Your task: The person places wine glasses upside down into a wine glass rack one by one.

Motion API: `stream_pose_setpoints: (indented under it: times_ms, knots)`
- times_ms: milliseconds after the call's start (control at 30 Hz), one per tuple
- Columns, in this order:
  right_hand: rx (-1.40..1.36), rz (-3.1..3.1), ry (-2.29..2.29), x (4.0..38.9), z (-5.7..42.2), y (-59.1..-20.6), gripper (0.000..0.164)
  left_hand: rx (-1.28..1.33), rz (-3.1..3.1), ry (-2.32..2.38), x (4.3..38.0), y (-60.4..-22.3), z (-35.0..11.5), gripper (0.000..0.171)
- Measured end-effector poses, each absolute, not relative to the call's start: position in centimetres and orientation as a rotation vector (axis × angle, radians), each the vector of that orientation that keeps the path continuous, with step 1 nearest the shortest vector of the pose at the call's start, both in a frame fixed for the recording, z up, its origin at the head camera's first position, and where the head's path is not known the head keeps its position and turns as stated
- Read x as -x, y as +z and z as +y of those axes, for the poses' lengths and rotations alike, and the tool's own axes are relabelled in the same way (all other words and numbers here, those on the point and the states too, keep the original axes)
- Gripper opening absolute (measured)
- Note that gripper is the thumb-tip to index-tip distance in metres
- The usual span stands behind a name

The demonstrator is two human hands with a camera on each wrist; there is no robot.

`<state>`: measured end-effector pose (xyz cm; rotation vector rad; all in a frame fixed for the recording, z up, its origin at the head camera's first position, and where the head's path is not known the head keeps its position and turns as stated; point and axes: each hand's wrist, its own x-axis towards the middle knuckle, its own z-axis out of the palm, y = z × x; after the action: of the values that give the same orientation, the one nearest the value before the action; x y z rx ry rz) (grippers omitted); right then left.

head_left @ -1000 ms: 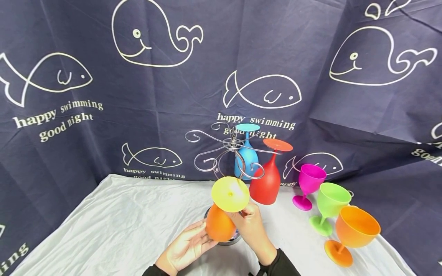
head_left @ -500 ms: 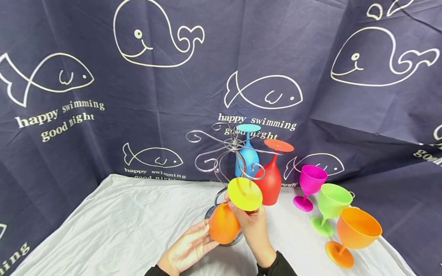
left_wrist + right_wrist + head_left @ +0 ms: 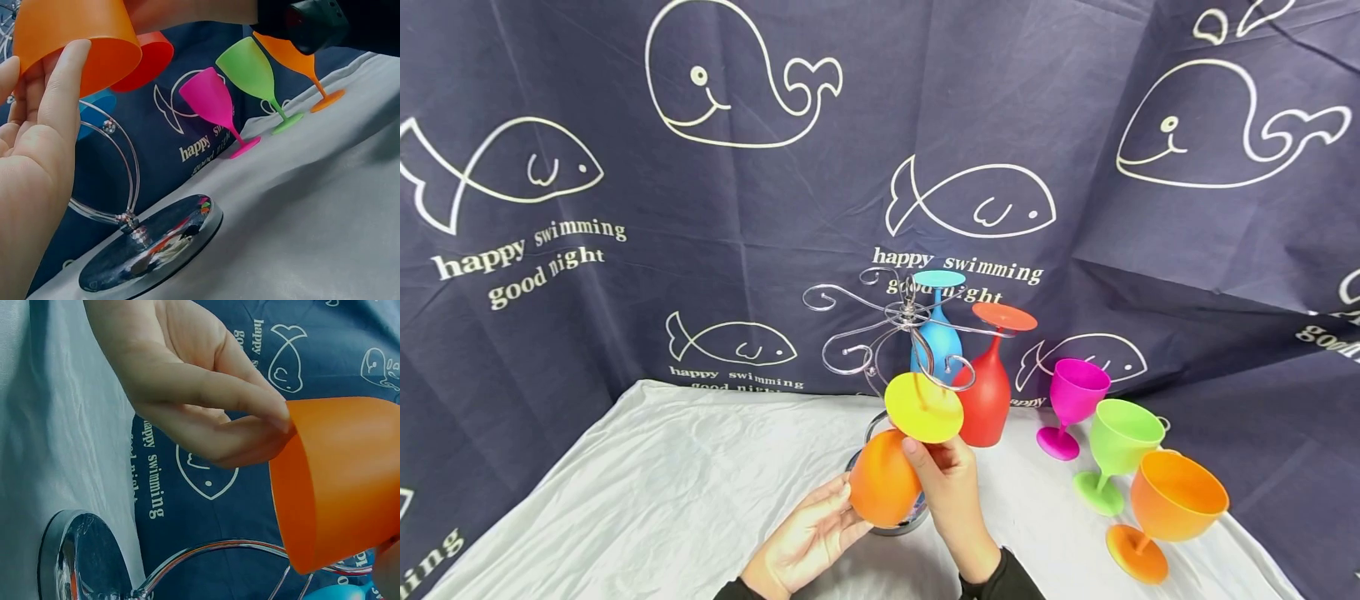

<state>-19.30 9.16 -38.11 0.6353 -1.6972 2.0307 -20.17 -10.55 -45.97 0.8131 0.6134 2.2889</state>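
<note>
Both hands hold an upside-down orange goblet (image 3: pixel 886 482) in front of a chrome glass rack (image 3: pixel 906 313). Its foot (image 3: pixel 923 407) looks yellow and faces up, just below the rack's curled arms. Near the rim, my left hand (image 3: pixel 808 533) pinches the bowl with its fingertips, seen clearly in the right wrist view. My right hand (image 3: pixel 953 492) grips the goblet by its stem, just under the foot; the stem itself is mostly hidden. A red goblet (image 3: pixel 988 392) and a blue goblet (image 3: pixel 938 346) hang upside down from the rack.
On the right of the white cloth (image 3: pixel 700 475) stand three upright goblets: magenta (image 3: pixel 1077 390), green (image 3: pixel 1123 437) and orange (image 3: pixel 1178 496). The rack's round mirrored base (image 3: pixel 156 250) rests on the cloth. A dark printed curtain (image 3: pixel 820 208) closes off the back.
The orange goblet's foot swung right with my right hand, then came slightly up and back left. My left hand stays at the rim. The hanging and standing goblets have not moved.
</note>
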Motion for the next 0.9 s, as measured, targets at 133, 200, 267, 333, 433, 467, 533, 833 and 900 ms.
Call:
stream_pose_setpoints:
  times_ms: [133,200,267,333,433,467,533,833,900]
  knots:
    - [-0.569,-1.726,2.025,19.1,9.2,-38.0,0.038,-0.812,0.615,2.285,20.2,-45.8,-10.6,0.045]
    - [-0.563,-1.733,2.018,19.1,9.3,-38.0,0.038,-0.800,0.642,2.288,20.2,-45.7,-10.7,0.045]
    - [-0.570,-1.732,2.006,19.1,9.3,-38.0,0.039,-0.778,0.687,2.293,20.3,-45.5,-10.8,0.044]
    - [-0.582,-1.731,1.985,19.2,9.4,-38.0,0.041,-0.753,0.744,2.297,20.3,-45.4,-11.0,0.042]
    - [-0.592,-1.730,1.960,19.2,9.5,-38.0,0.042,-0.719,0.856,2.282,20.4,-45.1,-11.2,0.039]
    - [-0.593,-1.730,1.960,19.3,9.6,-38.0,0.042,-0.706,0.904,2.274,20.5,-45.0,-11.4,0.039]
    - [-0.583,-1.735,1.953,19.3,9.7,-38.0,0.042,-0.684,1.019,2.253,20.5,-44.7,-11.6,0.037]
    - [-0.520,-1.757,1.948,19.5,10.3,-37.9,0.041,-0.593,1.888,2.013,20.8,-43.2,-13.2,0.044]
    - [-0.529,-1.755,1.947,19.5,10.4,-37.9,0.041,-0.551,2.117,1.923,20.7,-42.8,-13.4,0.045]
